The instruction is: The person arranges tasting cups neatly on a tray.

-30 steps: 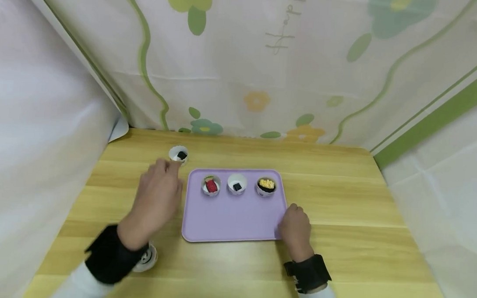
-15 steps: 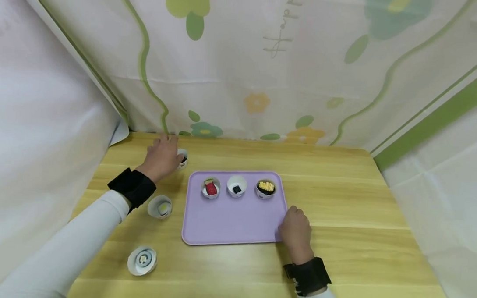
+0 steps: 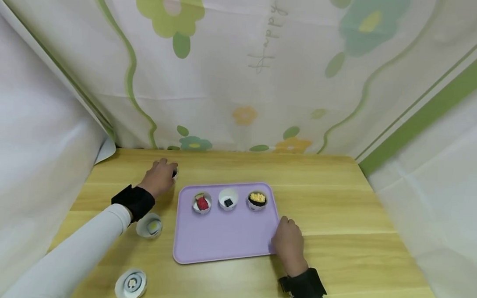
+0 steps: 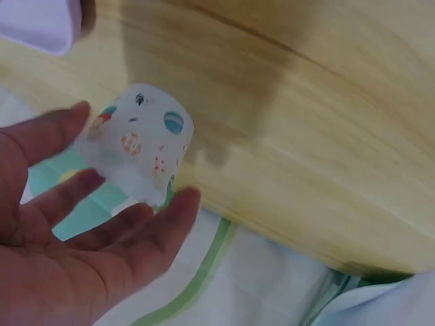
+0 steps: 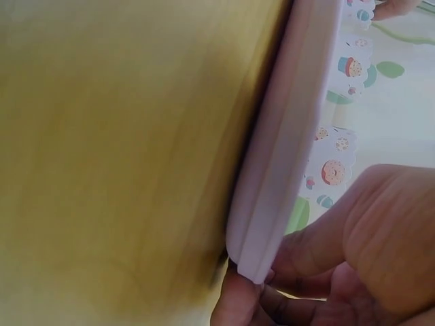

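My left hand reaches to a small white paper cup at the back left of the table. In the left wrist view its thumb and relaxed fingers spread around the cup's printed side, and I cannot tell whether they touch it. A bit of the dark food inside shows in the head view. My right hand pinches the near right corner of a lilac tray between thumb and fingers. Along the tray's far side stand three paper cups: one with red food, one with a black piece, one with yellow-topped food.
Two more paper cups stand left of the tray: one with a yellow-topped piece, under the left forearm's edge, and one with a round roll nearer the front. A flowered curtain hangs behind the wooden table.
My left hand has moved from beside the tray to the outer side of the back left cup, uncovering the cup below it. The head view has shifted slightly. My right hand stays at the tray corner.
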Demonstrator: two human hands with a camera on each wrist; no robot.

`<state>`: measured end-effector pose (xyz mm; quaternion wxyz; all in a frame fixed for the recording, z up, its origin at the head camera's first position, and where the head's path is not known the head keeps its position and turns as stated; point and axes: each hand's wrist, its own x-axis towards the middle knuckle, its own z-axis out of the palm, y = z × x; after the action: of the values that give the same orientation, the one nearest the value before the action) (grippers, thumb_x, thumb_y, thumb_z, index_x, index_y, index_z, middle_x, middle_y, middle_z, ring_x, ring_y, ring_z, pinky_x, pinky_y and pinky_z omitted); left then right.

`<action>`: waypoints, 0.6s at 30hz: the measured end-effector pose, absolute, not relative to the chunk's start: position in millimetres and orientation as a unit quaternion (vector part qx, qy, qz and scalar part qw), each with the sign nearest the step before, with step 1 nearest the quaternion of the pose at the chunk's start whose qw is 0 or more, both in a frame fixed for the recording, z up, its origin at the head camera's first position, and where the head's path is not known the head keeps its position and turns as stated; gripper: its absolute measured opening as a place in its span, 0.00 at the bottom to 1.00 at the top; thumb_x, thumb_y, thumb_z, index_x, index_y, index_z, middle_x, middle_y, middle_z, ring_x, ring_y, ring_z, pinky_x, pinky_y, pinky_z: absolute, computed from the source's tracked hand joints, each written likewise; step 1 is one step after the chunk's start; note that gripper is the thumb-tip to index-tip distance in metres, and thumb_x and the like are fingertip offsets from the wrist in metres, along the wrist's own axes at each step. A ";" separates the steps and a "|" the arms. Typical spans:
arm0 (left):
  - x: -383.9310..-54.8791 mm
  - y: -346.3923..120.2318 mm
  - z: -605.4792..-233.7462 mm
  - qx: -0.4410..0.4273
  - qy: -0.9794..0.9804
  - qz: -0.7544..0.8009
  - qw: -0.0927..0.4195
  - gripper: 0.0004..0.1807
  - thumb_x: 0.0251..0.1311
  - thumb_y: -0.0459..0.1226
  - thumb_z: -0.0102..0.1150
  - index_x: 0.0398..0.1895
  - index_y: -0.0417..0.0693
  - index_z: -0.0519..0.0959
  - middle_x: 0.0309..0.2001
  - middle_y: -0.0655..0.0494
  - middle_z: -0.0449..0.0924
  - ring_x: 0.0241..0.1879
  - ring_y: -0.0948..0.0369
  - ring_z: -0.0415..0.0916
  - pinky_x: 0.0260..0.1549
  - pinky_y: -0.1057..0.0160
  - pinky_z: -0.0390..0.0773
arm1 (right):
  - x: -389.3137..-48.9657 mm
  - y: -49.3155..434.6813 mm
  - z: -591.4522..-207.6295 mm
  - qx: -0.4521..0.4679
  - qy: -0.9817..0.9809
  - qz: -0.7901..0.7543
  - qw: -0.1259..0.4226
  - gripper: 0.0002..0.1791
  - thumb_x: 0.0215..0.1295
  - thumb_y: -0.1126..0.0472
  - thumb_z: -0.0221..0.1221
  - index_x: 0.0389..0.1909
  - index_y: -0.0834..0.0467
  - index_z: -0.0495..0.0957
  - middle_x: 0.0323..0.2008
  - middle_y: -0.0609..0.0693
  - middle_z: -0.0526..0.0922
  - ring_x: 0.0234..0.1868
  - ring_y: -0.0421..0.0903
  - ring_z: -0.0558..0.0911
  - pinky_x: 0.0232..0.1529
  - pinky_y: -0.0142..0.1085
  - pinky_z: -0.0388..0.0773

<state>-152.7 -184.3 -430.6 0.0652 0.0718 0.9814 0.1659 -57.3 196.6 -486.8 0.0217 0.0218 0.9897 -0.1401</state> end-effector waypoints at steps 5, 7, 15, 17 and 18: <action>-158.4 -185.0 -439.2 0.096 0.980 0.169 0.041 0.23 0.58 0.23 0.54 0.59 0.26 0.69 0.52 0.23 0.68 0.52 0.29 0.65 0.50 0.39 0.71 | -60.5 195.6 -488.8 0.023 0.990 -0.136 0.018 0.11 0.52 0.71 0.59 0.37 0.73 0.74 0.27 0.62 0.75 0.28 0.57 0.78 0.24 0.48 0.79; -161.2 -183.8 -440.9 0.102 0.980 0.167 0.028 0.22 0.58 0.21 0.51 0.58 0.26 0.70 0.51 0.23 0.69 0.50 0.30 0.66 0.49 0.39 0.71 | -62.5 195.4 -489.2 0.022 0.991 -0.134 0.013 0.12 0.52 0.71 0.60 0.37 0.73 0.75 0.27 0.62 0.75 0.28 0.56 0.78 0.24 0.48 0.79; -162.0 -180.8 -441.1 0.099 0.978 0.183 0.006 0.21 0.59 0.21 0.47 0.56 0.27 0.72 0.48 0.26 0.69 0.48 0.32 0.65 0.41 0.43 0.75 | -67.1 195.5 -487.4 0.020 0.991 -0.134 0.013 0.12 0.52 0.71 0.60 0.37 0.73 0.74 0.27 0.62 0.74 0.28 0.56 0.77 0.25 0.48 0.79; -161.0 -181.0 -437.5 0.094 0.977 0.191 0.004 0.21 0.59 0.22 0.48 0.57 0.28 0.72 0.48 0.27 0.69 0.48 0.33 0.65 0.37 0.44 0.75 | -68.8 195.4 -487.2 0.017 0.990 -0.136 0.011 0.12 0.52 0.72 0.60 0.37 0.73 0.74 0.27 0.62 0.74 0.28 0.56 0.77 0.25 0.48 0.79; -160.6 -180.8 -435.0 0.093 0.977 0.194 0.003 0.21 0.59 0.22 0.49 0.58 0.28 0.71 0.48 0.27 0.68 0.48 0.33 0.65 0.36 0.45 0.75 | -69.7 195.4 -487.3 0.016 0.990 -0.136 0.010 0.11 0.52 0.72 0.59 0.37 0.73 0.74 0.27 0.62 0.74 0.28 0.56 0.77 0.25 0.48 0.79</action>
<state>-160.6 -180.8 -435.0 0.0026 0.0927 0.9765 0.1944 -69.7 195.4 -487.3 0.0103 0.0164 0.9905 -0.1363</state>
